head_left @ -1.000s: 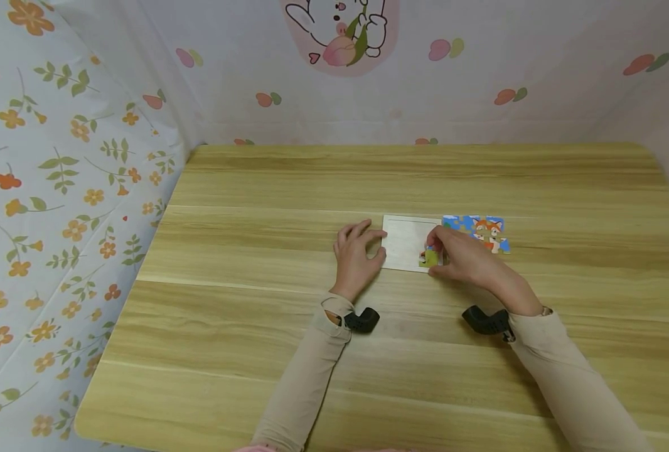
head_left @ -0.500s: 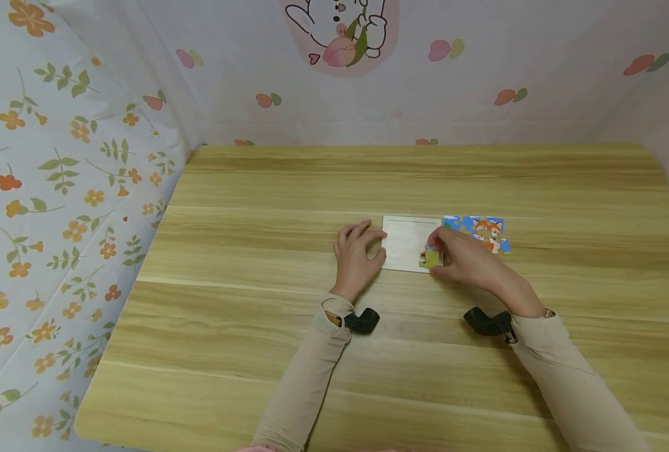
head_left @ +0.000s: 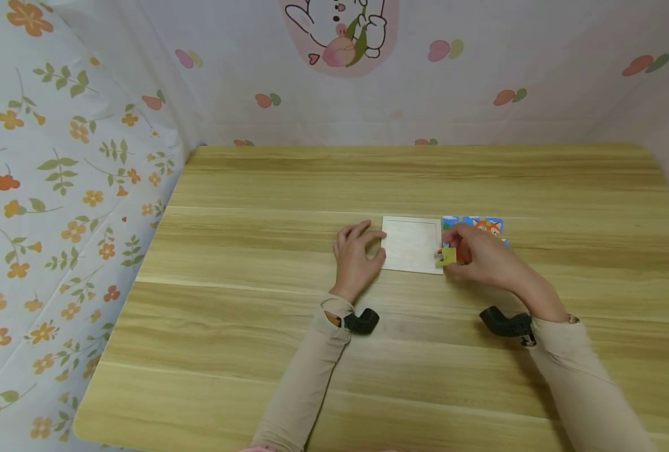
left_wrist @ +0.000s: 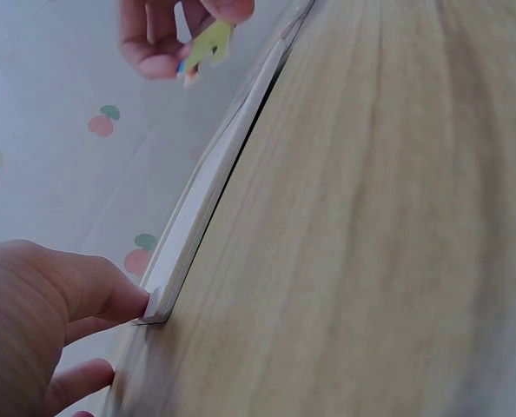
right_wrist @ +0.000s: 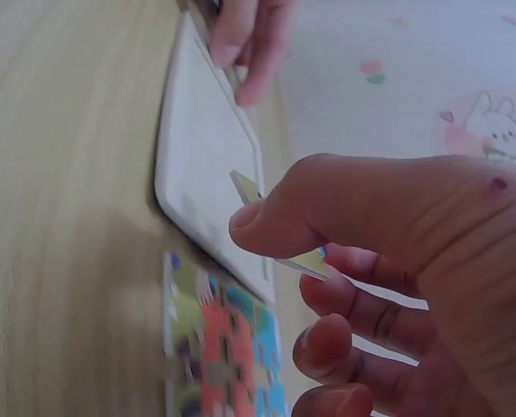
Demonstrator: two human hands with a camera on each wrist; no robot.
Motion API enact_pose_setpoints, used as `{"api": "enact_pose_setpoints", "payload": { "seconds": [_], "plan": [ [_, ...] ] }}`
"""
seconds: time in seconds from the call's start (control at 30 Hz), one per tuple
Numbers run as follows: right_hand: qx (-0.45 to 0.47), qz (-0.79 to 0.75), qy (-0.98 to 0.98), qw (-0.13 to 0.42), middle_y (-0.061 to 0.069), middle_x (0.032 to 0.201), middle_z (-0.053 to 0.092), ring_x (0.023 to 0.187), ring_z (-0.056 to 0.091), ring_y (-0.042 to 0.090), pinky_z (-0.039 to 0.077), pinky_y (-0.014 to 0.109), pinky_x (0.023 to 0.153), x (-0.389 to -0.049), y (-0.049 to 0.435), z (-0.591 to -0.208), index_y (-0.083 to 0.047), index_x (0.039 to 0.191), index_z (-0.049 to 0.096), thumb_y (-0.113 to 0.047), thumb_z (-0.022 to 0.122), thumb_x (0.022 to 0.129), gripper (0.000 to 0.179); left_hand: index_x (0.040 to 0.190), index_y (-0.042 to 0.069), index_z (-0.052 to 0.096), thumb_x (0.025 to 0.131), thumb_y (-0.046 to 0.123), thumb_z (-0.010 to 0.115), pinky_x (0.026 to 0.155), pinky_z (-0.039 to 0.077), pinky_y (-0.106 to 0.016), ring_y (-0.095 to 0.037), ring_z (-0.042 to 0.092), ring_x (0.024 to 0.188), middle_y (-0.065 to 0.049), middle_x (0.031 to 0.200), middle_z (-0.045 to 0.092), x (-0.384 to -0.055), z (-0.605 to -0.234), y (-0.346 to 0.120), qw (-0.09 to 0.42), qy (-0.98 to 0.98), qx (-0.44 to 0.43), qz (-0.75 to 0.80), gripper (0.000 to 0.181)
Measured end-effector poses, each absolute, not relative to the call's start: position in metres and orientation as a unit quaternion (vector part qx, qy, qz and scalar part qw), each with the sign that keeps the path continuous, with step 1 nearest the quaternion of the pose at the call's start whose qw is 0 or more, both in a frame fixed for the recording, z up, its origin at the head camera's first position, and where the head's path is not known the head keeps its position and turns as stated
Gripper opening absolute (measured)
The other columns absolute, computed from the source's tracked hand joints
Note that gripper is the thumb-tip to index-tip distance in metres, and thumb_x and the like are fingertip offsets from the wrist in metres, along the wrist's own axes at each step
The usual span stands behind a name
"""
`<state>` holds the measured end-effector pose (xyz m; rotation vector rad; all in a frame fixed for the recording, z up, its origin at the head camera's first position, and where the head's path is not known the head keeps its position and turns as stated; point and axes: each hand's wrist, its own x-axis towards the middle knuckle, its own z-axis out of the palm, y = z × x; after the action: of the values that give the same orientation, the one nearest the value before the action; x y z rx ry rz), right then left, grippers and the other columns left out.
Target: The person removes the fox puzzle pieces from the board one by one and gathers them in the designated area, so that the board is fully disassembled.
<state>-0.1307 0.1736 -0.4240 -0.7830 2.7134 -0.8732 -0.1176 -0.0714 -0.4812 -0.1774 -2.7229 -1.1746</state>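
Note:
In the head view, a shallow white puzzle tray lies flat on the table, its inside bare. My left hand rests at the tray's left edge, index finger and thumb touching it. Thumb and fingers of my right hand pinch a yellow-green puzzle piece over the tray's right edge. The left wrist view shows that piece raised above the tray. To the tray's right lies a group of joined picture pieces with a fox, partly hidden under my right hand in the head view.
The wooden table stretches out on all sides of the tray. Behind it hangs a white printed cloth, and a flowered cloth hangs on the left. Each wrist carries a black camera mount.
My right hand has lifted the yellow-green puzzle piece from the tray's lower right corner and moved right with it, covering more of the fox picture. My left hand has stayed still.

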Motion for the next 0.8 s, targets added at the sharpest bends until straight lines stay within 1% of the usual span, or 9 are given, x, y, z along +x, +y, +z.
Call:
{"api": "enact_pose_setpoints", "payload": {
  "seconds": [0.1,0.17,0.27,0.37,0.6,0.8],
  "plan": [
    [-0.261,-0.305,0.912,0.083,0.007,0.082,0.052,0.065,0.047,0.017,0.041,0.033,0.064,-0.13,0.184,-0.422,0.003,0.101,0.052,0.001,0.076,0.068,0.04,0.104,0.016,0.071,0.08,0.014,0.065,0.099,0.021,-0.045,-0.025,0.033,0.122,-0.006,0.135,0.049,-0.118,-0.481,-0.071,0.086,-0.913,-0.06,-0.394,0.024],
    [-0.255,-0.31,0.913,0.075,0.007,0.086,0.051,0.064,0.046,0.016,0.04,0.03,0.061,-0.129,0.192,-0.421,0.002,0.1,0.052,0.002,0.076,0.068,0.04,0.104,0.016,0.071,0.081,0.014,0.065,0.099,0.021,-0.045,-0.026,0.033,0.122,-0.006,0.135,0.049,-0.117,-0.481,-0.071,0.086,-0.913,-0.06,-0.395,0.024],
    [-0.243,-0.321,0.913,0.063,0.007,0.086,0.05,0.06,0.044,0.014,0.038,0.026,0.057,-0.129,0.205,-0.42,0.0,0.1,0.052,0.003,0.075,0.068,0.039,0.104,0.015,0.071,0.081,0.014,0.065,0.098,0.021,-0.046,-0.026,0.033,0.121,-0.006,0.134,0.05,-0.117,-0.48,-0.071,0.086,-0.913,-0.06,-0.395,0.024],
    [-0.23,-0.324,0.916,0.053,0.007,0.087,0.05,0.063,0.044,0.013,0.037,0.023,0.057,-0.128,0.219,-0.419,0.0,0.101,0.053,0.001,0.075,0.069,0.039,0.104,0.015,0.071,0.08,0.014,0.065,0.099,0.021,-0.046,-0.026,0.033,0.121,-0.006,0.134,0.05,-0.117,-0.48,-0.071,0.086,-0.912,-0.06,-0.396,0.024],
    [-0.202,-0.329,0.92,0.062,0.011,0.092,0.051,0.068,0.045,0.015,0.037,0.021,0.056,-0.128,0.245,-0.419,0.002,0.105,0.053,0.0,0.075,0.07,0.041,0.104,0.015,0.071,0.081,0.014,0.065,0.098,0.021,-0.046,-0.026,0.033,0.121,-0.007,0.134,0.05,-0.117,-0.481,-0.071,0.087,-0.912,-0.063,-0.396,0.024],
    [-0.192,-0.327,0.922,0.08,0.011,0.091,0.049,0.068,0.046,0.012,0.038,0.021,0.055,-0.128,0.257,-0.421,0.003,0.107,0.053,0.0,0.075,0.071,0.042,0.104,0.014,0.071,0.081,0.014,0.064,0.098,0.021,-0.046,-0.026,0.033,0.122,-0.007,0.134,0.05,-0.117,-0.48,-0.071,0.088,-0.911,-0.064,-0.398,0.024]
  ]
}}
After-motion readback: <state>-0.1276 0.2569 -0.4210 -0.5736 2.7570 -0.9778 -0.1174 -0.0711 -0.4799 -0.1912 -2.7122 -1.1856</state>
